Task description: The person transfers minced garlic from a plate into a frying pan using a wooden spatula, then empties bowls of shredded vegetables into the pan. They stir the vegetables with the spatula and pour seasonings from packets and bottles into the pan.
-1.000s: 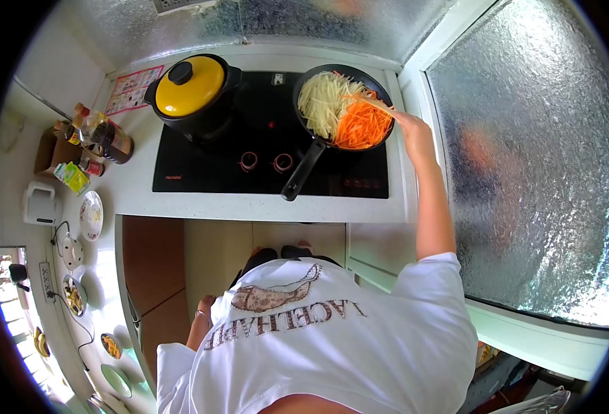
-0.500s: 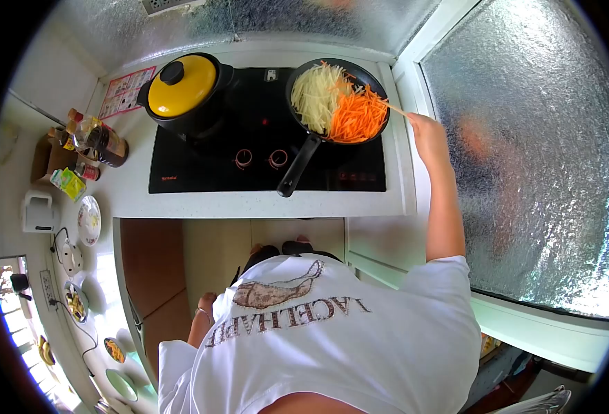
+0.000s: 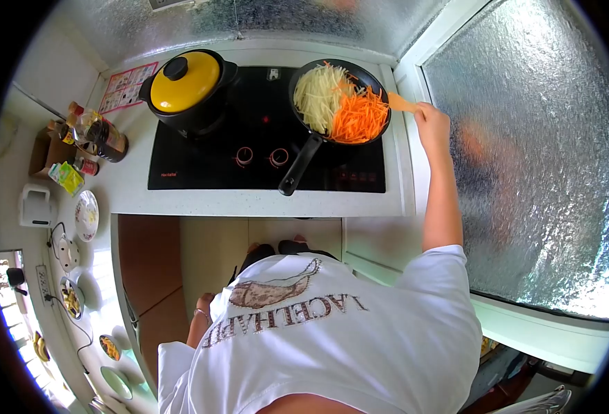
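My right hand (image 3: 431,124) is closed on a wooden spatula (image 3: 401,103), whose flat end is at the right rim of the black frying pan (image 3: 302,165). Inside the pan, pale shreds (image 3: 318,96) lie on the left and orange shreds (image 3: 360,117) on the right. The pan stands on the black cooktop (image 3: 215,165), its handle pointing toward me with no hand on it. Down by my left side hangs my left hand (image 3: 205,302); its fingers are partly hidden, so I cannot tell their shape.
A black pot with a yellow lid (image 3: 186,83) stands at the cooktop's back left. Bottles (image 3: 108,140), a floral plate (image 3: 87,215) and a white appliance (image 3: 36,205) are on the left counter, with several dishes nearer me. A textured glass pane (image 3: 532,159) rises on the right.
My right hand has drawn back to the right from over the orange shreds, bringing the spatula to the pan's rim and turning its flat side up. My left hand has barely moved.
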A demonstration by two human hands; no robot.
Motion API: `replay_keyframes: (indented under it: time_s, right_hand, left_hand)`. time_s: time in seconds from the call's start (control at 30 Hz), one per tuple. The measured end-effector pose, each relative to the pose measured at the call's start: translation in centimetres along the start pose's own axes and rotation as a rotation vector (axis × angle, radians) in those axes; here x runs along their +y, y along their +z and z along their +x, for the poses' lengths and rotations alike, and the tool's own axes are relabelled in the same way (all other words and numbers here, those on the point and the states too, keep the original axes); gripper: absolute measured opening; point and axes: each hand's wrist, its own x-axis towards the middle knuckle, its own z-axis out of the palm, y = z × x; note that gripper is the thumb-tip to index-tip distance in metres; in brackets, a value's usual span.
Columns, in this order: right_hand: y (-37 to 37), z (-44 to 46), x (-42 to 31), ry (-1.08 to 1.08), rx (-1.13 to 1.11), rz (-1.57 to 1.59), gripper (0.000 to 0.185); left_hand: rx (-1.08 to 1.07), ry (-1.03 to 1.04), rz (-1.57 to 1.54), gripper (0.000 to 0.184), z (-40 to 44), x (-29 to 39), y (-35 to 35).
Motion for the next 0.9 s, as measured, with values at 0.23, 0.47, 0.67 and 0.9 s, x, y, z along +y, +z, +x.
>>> replay_keyframes:
  time_s: [0.23, 0.47, 0.67, 0.9]
  right_hand:
    - [5.5, 3.7, 3.8, 0.184, -0.119, -0.029, 0.021]
    - [8.4, 5.9, -0.3, 0.006, 0.011, 0.274, 0.021]
    - [1.4, 6.6, 0.1, -0.001, -0.063, 0.087, 0.02]
    - [4.6, 5.0, -1.0, 0.165, -0.214, 0.106, 0.027]
  left_hand:
    - [-0.158, -0.086, -0.099, 0.027, -2.4, 0.2, 0.4]
    - [-0.052, 0.019, -0.102, 0.029, -1.2, -1.4, -0.9]
    - [-0.035, 0.107, -0.161, 0.032, 0.1, -2.5, -0.5]
    - [-0.04, 0.037, -0.113, 0.032, -0.7, -2.8, -0.4]
